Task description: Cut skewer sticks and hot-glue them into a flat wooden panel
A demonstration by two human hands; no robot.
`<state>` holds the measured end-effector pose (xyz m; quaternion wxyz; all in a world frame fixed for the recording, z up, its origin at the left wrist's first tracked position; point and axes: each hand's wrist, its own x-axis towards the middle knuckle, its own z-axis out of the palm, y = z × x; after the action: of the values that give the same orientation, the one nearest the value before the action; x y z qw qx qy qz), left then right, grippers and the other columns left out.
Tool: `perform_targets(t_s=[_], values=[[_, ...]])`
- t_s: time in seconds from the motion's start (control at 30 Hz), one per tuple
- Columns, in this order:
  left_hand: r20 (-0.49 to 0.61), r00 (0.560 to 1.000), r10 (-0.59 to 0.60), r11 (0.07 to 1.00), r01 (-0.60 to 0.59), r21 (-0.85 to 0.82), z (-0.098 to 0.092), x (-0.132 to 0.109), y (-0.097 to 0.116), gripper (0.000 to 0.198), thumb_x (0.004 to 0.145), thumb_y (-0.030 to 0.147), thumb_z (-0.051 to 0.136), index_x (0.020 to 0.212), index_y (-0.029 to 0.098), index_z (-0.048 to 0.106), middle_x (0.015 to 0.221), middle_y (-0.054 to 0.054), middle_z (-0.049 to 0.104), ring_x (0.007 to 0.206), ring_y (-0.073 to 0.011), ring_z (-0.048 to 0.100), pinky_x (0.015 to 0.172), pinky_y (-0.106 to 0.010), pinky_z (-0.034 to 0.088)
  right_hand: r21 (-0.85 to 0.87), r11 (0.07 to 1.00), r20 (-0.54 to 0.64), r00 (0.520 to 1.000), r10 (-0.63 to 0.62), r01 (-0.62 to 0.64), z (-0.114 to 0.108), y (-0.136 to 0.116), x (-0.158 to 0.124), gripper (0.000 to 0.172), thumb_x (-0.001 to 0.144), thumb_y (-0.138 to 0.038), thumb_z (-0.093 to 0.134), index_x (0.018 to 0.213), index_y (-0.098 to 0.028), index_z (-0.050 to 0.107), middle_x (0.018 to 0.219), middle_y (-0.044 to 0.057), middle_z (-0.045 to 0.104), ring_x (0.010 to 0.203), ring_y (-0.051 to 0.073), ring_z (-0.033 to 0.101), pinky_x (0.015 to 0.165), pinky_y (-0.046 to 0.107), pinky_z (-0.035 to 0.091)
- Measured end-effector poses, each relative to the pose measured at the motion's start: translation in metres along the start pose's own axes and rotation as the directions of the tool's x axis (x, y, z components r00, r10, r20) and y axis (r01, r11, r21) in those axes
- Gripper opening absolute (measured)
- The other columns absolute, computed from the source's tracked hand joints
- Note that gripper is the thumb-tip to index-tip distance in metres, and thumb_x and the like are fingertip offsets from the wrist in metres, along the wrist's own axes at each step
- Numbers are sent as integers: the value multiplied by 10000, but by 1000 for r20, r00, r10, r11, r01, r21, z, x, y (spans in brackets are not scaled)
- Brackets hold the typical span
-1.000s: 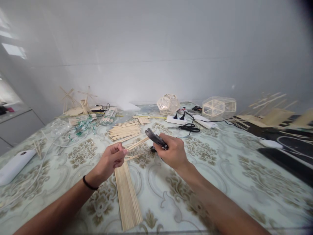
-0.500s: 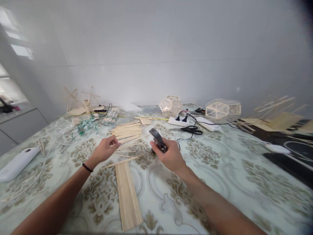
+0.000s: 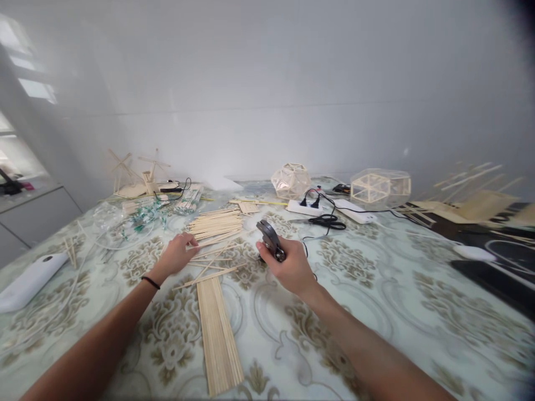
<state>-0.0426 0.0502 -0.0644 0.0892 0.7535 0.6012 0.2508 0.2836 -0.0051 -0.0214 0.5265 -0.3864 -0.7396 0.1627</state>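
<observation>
My left hand is at the left edge of a pile of thin wooden sticks, its thumb and fingers pinched on the end of one stick. In my right hand is a dark pliers-like tool, held above the cloth with its rounded head pointing up and away from me. Its handles are mostly hidden by my palm. Between my hands a few loose sticks lie crosswise. Closer to me, long flat-laid sticks form a neat strip, with one stick across its far end.
Beyond my right hand are black-handled scissors, a white power strip with black plugs, and two faceted stick-frame models. Green-and-clear plastic packaging sits at the left. A white oblong device lies at the far left.
My left hand has drawn slightly left and away from me. One loose stick now lies diagonally between the pile and the strip. My right hand and its tool have barely moved.
</observation>
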Motion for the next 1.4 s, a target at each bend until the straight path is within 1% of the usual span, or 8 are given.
perform_targets(t_s=[0.13,0.27,0.5,0.7,0.93,1.2,1.3,1.4], values=[[27,999,-41,998,39,59,4,-1,0,88,834,296,661,815,211,674,900,-42,723,908,-240,645,815,-334,454,-5,999,29,999,35,-34,1,-1,-2,371,937,-372,598,649,-218,421,540,-61,384,508,102,347,504,252,284],[30,997,-75,990,71,119,4,0,2,89,861,293,663,822,222,699,855,-31,730,900,-243,654,783,-320,439,-1,999,75,996,44,-44,3,-1,-4,343,941,-377,585,667,-213,461,564,-48,424,534,112,387,529,250,321],[-15,993,-116,959,116,258,-2,0,2,152,917,309,637,914,250,777,1004,-73,770,1041,-293,654,905,-374,442,24,999,130,990,44,-47,7,0,-7,319,937,-352,598,680,-207,479,577,-51,425,543,110,374,534,246,320],[-14,992,-122,935,119,334,-2,0,5,180,941,255,578,956,216,753,1048,-112,760,1077,-315,653,930,-405,446,25,998,150,987,49,-54,7,0,-6,316,935,-357,599,684,-205,482,580,-53,424,550,111,381,544,245,325],[3,991,-133,941,125,314,-1,2,2,142,925,193,572,944,208,712,1032,-113,758,1033,-298,675,873,-372,459,17,999,159,986,43,-47,8,-1,-6,302,934,-354,588,690,-206,486,586,-52,417,556,113,378,550,246,325],[5,996,-89,965,85,247,-2,2,0,163,906,172,542,942,207,697,1016,-100,754,972,-277,681,836,-346,478,4,999,162,986,33,-35,7,-2,-5,310,921,-348,594,683,-217,445,584,-51,410,553,117,374,543,252,308],[11,999,-42,976,39,213,-4,3,4,206,933,170,497,953,192,701,1051,-120,740,1017,-278,674,886,-354,491,7,1000,161,987,18,-19,7,-2,-5,350,930,-354,591,670,-219,398,583,-58,384,550,109,354,543,250,294],[32,999,9,985,-14,173,-6,3,9,231,955,202,489,864,190,702,1008,-136,726,1016,-292,669,933,-379,497,28,1000,170,985,8,-13,8,-1,-5,334,939,-348,589,684,-217,419,591,-61,395,553,106,358,548,246,297]])
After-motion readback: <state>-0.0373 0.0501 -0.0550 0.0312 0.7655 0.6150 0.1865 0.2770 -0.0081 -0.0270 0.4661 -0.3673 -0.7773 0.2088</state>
